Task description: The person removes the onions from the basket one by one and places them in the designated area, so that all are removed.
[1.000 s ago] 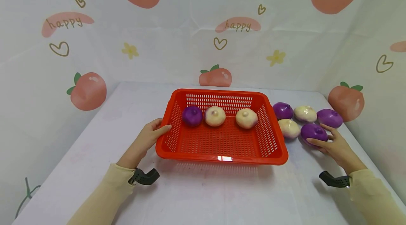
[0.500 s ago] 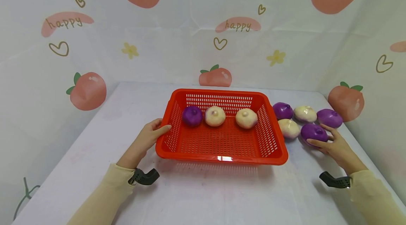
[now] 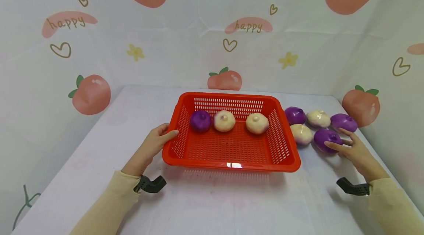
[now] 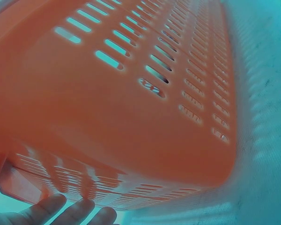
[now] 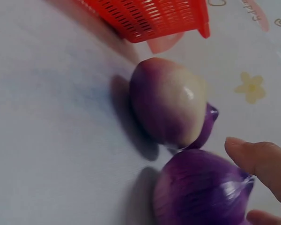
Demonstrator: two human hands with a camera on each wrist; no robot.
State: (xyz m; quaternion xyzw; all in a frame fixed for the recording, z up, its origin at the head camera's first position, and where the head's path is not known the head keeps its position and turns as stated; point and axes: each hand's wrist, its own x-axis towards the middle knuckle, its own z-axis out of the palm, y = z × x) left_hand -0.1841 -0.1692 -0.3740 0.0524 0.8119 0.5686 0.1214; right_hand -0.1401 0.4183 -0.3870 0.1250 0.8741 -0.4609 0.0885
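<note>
Head: pale vegetable beside purple onion

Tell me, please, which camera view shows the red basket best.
The head view: it shows the red basket nearly whole, rim and inside, with the left hand gripping it. The left wrist view shows only part of its outside, close up; the right wrist view, only a piece at the top.

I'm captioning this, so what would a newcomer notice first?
The bright red basket centred on the table would probably come first, gripped by the left hand and holding one purple vegetable and two pale ones. Next might be five more vegetables to its right, with the right hand at the front purple one.
</note>
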